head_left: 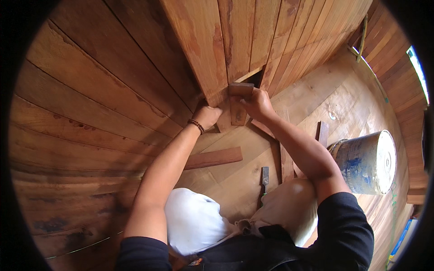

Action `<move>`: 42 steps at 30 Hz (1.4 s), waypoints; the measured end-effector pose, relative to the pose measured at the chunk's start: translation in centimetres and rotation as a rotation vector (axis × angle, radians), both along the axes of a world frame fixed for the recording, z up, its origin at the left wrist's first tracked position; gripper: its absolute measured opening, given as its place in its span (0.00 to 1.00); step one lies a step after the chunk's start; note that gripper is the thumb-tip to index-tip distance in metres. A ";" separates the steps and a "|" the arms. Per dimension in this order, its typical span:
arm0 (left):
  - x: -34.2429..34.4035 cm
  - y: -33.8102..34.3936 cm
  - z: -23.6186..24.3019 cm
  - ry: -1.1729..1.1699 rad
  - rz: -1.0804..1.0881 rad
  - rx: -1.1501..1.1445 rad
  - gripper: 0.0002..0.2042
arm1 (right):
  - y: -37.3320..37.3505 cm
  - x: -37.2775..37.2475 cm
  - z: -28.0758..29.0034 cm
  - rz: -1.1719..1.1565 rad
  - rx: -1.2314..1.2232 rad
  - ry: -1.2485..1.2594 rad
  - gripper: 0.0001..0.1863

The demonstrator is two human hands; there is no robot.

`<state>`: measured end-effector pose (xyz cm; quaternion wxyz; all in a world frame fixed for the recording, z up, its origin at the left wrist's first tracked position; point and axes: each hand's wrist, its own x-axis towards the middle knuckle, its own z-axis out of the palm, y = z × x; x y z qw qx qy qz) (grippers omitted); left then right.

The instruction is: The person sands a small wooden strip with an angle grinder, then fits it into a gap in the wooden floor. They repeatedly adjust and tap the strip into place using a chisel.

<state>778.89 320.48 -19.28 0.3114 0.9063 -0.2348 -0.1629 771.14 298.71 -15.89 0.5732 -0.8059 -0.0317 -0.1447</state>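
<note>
A wall of upright wooden planks stands in front of me. At the lower end of its nearest plank [196, 40], my left hand [208, 116], with a beaded bracelet at the wrist, is closed on the wood; its fingers are partly hidden behind the plank. My right hand [260, 106] grips a small wooden block [242, 89], held against the planks just right of that end. A dark gap [255, 77] opens in the planking beside the block. Below the block, a short board piece [238, 113] reaches down near the floor.
A loose reddish board [214, 158] lies on the wooden floor [307, 104] between the wall and my knees. A chisel [265, 177] rests by my right knee. More wood strips [286, 162] lie under my right forearm. A paint-stained bucket [366, 162] lies at the right. Curved planking [90, 113] rises on the left.
</note>
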 end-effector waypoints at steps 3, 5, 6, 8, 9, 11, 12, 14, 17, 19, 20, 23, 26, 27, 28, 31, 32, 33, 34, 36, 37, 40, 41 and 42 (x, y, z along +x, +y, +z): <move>0.0 0.2 -1.2 -0.023 0.010 -0.070 0.18 | 0.1 -0.1 0.5 -0.036 -0.148 -0.011 0.18; 0.5 0.3 -1.4 -0.088 -0.085 -0.072 0.18 | 0.5 -0.7 0.1 -0.137 -0.109 0.114 0.19; 0.6 0.3 -1.3 -0.111 -0.127 -0.057 0.18 | 0.7 -1.0 -0.1 -0.201 -0.108 0.189 0.19; 0.6 0.3 -0.8 -0.115 -0.120 0.040 0.18 | 0.8 -1.0 -0.3 -0.215 -0.143 0.180 0.20; 0.5 0.3 -0.6 -0.075 -0.076 -0.013 0.18 | 0.6 -0.8 -0.2 -0.178 -0.163 0.151 0.21; 0.0 0.2 -0.4 0.010 0.055 -0.120 0.19 | -0.6 0.3 0.2 0.065 -0.118 -0.009 0.17; -0.1 0.3 -0.5 0.057 0.079 -0.122 0.19 | -1.4 1.1 0.6 0.181 -0.131 -0.015 0.16; 0.0 0.4 -0.8 0.134 0.083 -0.101 0.20 | -2.7 2.0 0.9 0.291 -0.137 -0.012 0.17; 0.8 0.8 -1.9 -0.062 -0.109 0.015 0.17 | -2.0 0.9 -0.2 0.153 -0.036 0.040 0.18; 1.3 0.8 -2.5 -0.235 -0.235 0.088 0.15 | -0.2 -1.0 -1.5 -0.012 -0.035 0.104 0.18; 1.5 0.8 -2.5 -0.222 -0.186 0.115 0.14 | 0.5 -1.6 -1.7 -0.084 -0.095 0.146 0.18; 1.2 0.5 -1.8 -0.097 -0.038 -0.072 0.16 | 1.0 -1.8 -1.1 -0.198 -0.209 0.135 0.17; 0.4 0.2 -0.6 0.083 0.109 -0.123 0.16 | -1.6 0.0 1.3 0.103 -0.152 0.056 0.16; 0.2 0.2 -0.2 0.124 0.100 -0.078 0.17 | -2.8 1.0 2.1 0.158 -0.214 0.325 0.16; 0.0 0.2 0.0 0.162 0.096 -0.021 0.19 | -3.6 1.7 2.7 0.252 -0.244 0.421 0.15; 0.1 0.1 -0.1 0.117 0.069 -0.023 0.20 | -2.0 0.1 1.7 0.111 -0.215 0.261 0.15; 0.2 0.0 -0.3 0.098 0.076 -0.089 0.20 | -0.9 -1.1 1.0 -0.016 -0.200 0.174 0.15; 0.5 0.0 -0.5 0.077 0.095 -0.155 0.19 | -0.7 -1.3 1.0 -0.127 -0.212 0.161 0.15; 0.7 0.1 -0.5 0.054 0.062 -0.150 0.19 | -0.4 -1.7 0.9 -0.103 -0.219 0.045 0.15; 1.4 0.2 -0.5 0.003 -0.055 -0.080 0.19 | -1.1 -1.4 1.5 -0.007 -0.316 0.059 0.15; 1.1 0.3 -0.7 0.021 -0.056 -0.042 0.19 | -2.4 -0.2 2.4 0.084 -0.516 0.295 0.16; 1.2 0.6 -1.0 0.193 0.050 -0.074 0.15 | -4.0 1.5 3.2 0.187 -0.323 0.384 0.08; 1.2 0.5 -1.3 0.190 0.075 -0.093 0.13 | -3.7 1.4 2.8 0.164 -0.323 0.315 0.09; 1.1 0.6 -1.6 0.104 0.051 -0.061 0.13 | -2.7 0.8 2.0 0.064 -0.346 0.268 0.11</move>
